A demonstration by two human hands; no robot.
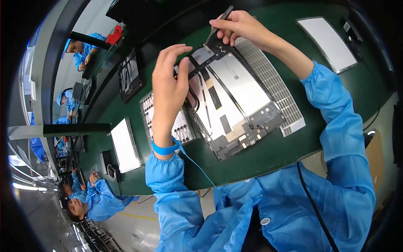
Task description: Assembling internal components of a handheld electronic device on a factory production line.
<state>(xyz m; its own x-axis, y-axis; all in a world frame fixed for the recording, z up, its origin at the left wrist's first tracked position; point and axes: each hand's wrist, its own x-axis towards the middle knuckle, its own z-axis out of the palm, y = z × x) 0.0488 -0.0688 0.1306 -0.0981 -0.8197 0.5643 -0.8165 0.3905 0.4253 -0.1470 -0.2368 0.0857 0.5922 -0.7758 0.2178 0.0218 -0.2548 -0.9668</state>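
A flat electronic device housing (247, 90), with a black frame, silver plate and dark ribbon cables, lies open on the table in front of me. My right hand (239, 28) is closed round dark tweezers (222, 20) above the housing's far end. Their tips point down at the black frame beside a grey rectangular part (202, 55). My left hand (170, 80) is at the far left corner of the housing, thumb and fingers apart; whether its fingertips touch the frame is unclear. A blue wrist strap (166, 148) with a thin cord circles that wrist.
A white grid sheet (273, 84) lies along the housing's right side. To its left, partly behind my left forearm, is a tray (182, 131) of small black-wired parts. White panels (126, 145) (329, 44) flank the green table (252, 164). Co-workers in blue (100, 199) sit at the left.
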